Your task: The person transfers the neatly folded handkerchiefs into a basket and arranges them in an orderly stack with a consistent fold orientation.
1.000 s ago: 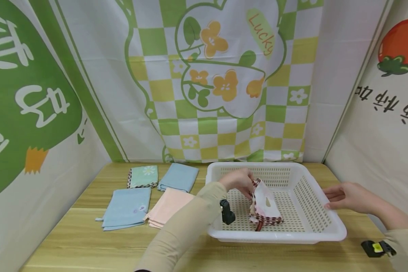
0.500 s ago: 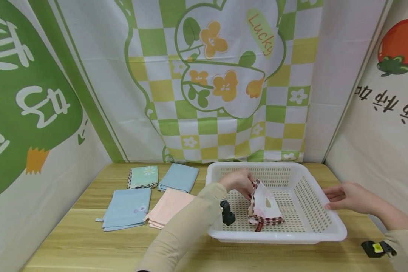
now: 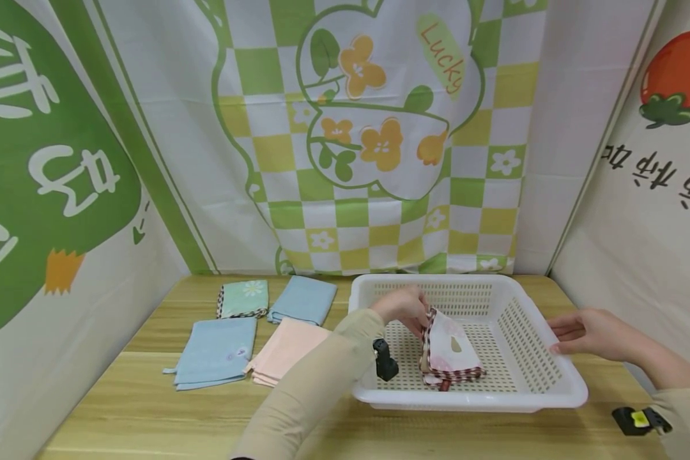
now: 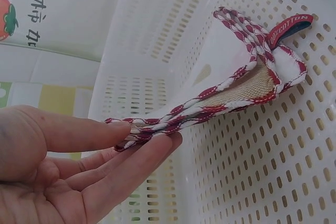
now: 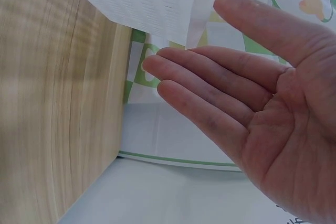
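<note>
In the head view my left hand reaches into a white plastic basket. Its thumb and fingers pinch one end of a folded white handkerchief with checked maroon-and-white edging. The left wrist view shows the stacked edges of this handkerchief between thumb and fingertips, its far end sagging toward the perforated floor. A red cotton tag sticks out at that end. At the basket's right side is my right hand, fingers extended, thumb and fingertips right at the outer rim.
Left of the basket lie a mint flowered cloth, a plain blue cloth, a pink cloth partly behind the left sleeve, and a blue cloth with a small motif. Printed fabric walls enclose the wooden table.
The handkerchief has settled slightly lower and to the right in the basket, still pinched by my left hand. My right hand keeps its place at the rim.
</note>
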Demonstrator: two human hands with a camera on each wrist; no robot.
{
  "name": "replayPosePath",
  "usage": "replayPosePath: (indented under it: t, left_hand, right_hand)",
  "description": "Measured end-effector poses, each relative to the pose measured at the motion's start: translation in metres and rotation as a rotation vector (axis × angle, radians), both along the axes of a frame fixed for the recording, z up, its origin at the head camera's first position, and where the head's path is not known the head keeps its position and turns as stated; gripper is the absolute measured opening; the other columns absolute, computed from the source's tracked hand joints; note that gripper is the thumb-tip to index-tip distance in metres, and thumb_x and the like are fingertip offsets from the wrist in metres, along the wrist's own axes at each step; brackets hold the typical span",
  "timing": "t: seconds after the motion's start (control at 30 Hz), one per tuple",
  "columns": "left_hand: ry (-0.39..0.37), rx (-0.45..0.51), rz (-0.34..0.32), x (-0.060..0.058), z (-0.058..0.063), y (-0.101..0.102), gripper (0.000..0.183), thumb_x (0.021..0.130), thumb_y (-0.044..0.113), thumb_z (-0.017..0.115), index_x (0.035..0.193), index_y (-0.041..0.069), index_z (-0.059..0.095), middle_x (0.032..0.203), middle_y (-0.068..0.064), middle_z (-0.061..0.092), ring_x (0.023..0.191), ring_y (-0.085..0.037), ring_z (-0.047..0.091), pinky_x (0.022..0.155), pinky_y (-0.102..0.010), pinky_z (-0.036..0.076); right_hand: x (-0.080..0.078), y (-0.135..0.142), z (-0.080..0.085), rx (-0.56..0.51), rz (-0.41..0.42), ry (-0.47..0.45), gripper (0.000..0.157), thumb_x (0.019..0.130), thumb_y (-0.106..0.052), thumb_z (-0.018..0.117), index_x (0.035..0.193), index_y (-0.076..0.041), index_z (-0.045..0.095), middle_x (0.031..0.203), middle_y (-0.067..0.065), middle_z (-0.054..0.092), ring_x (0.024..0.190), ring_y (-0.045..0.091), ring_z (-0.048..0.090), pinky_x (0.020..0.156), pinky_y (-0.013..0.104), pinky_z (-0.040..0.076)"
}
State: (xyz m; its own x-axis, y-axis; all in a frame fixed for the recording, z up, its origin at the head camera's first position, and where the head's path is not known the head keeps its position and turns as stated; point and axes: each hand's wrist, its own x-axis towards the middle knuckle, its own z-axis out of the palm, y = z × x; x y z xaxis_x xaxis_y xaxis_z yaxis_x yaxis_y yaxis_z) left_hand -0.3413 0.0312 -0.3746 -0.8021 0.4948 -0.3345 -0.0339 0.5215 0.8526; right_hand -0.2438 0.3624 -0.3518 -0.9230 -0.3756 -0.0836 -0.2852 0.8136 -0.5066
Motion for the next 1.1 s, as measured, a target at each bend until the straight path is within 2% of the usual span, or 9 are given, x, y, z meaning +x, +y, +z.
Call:
replayPosePath:
  t: [0.33, 0.53, 0.67, 0.83, 0.97, 1.1]
  left_hand:
    - [0.085, -0.07, -0.004, 0.002, 0.004, -0.004, 0.018, 0.081, -0.009, 0.063, 0.074, 0.002, 0.052, 0.074, -0.013, 0.061, 0.07, -0.029, 0.069, 0.067, -0.037, 0.059]
    - [0.115, -0.104, 0.001, 0.004, 0.009, -0.007, 0.005, 0.082, -0.005, 0.063, 0.084, -0.001, 0.06, 0.081, -0.014, 0.065, 0.079, -0.031, 0.07, 0.069, -0.036, 0.059]
    - [0.121, -0.101, 0.013, 0.002, 0.012, -0.009, 0.004, 0.084, -0.001, 0.064, 0.087, -0.002, 0.061, 0.083, -0.014, 0.065, 0.081, -0.031, 0.07, 0.073, -0.039, 0.058]
    - [0.11, -0.074, 0.024, 0.0, 0.014, -0.013, 0.007, 0.085, 0.0, 0.064, 0.086, 0.0, 0.058, 0.078, -0.011, 0.061, 0.085, -0.034, 0.069, 0.077, -0.041, 0.057]
    - [0.122, -0.073, 0.034, 0.0, 0.017, -0.015, 0.006, 0.085, 0.003, 0.066, 0.085, 0.001, 0.061, 0.076, -0.01, 0.06, 0.086, -0.034, 0.069, 0.077, -0.039, 0.058]
    - [0.15, -0.08, 0.029, 0.003, 0.025, -0.019, 0.005, 0.083, 0.004, 0.068, 0.085, 0.0, 0.067, 0.082, -0.016, 0.066, 0.085, -0.033, 0.069, 0.072, -0.036, 0.058]
  right_hand:
    - [-0.001, 0.0, 0.0, -0.005, 0.006, -0.005, 0.058, 0.082, -0.028, 0.073, 0.117, 0.015, 0.057, 0.107, 0.022, 0.068, 0.085, 0.01, 0.069, 0.069, 0.021, 0.055]
    - [-0.001, 0.0, 0.001, -0.003, 0.002, -0.008, 0.059, 0.082, -0.029, 0.074, 0.117, 0.015, 0.057, 0.106, 0.022, 0.068, 0.085, 0.01, 0.069, 0.069, 0.021, 0.055]
    - [0.0, -0.001, 0.001, -0.001, -0.005, -0.006, 0.059, 0.081, -0.029, 0.074, 0.117, 0.015, 0.058, 0.106, 0.022, 0.068, 0.085, 0.011, 0.069, 0.069, 0.021, 0.055]
    - [0.0, 0.0, 0.001, 0.005, -0.004, -0.001, 0.059, 0.081, -0.028, 0.074, 0.117, 0.015, 0.058, 0.106, 0.022, 0.068, 0.085, 0.012, 0.069, 0.069, 0.021, 0.055]
    - [0.0, 0.0, 0.001, 0.008, 0.001, 0.001, 0.058, 0.082, -0.028, 0.074, 0.117, 0.015, 0.057, 0.106, 0.022, 0.068, 0.085, 0.012, 0.069, 0.069, 0.022, 0.056]
    - [0.0, 0.0, 0.001, 0.015, -0.009, -0.003, 0.058, 0.082, -0.028, 0.073, 0.118, 0.015, 0.057, 0.106, 0.021, 0.068, 0.086, 0.014, 0.069, 0.07, 0.022, 0.055]
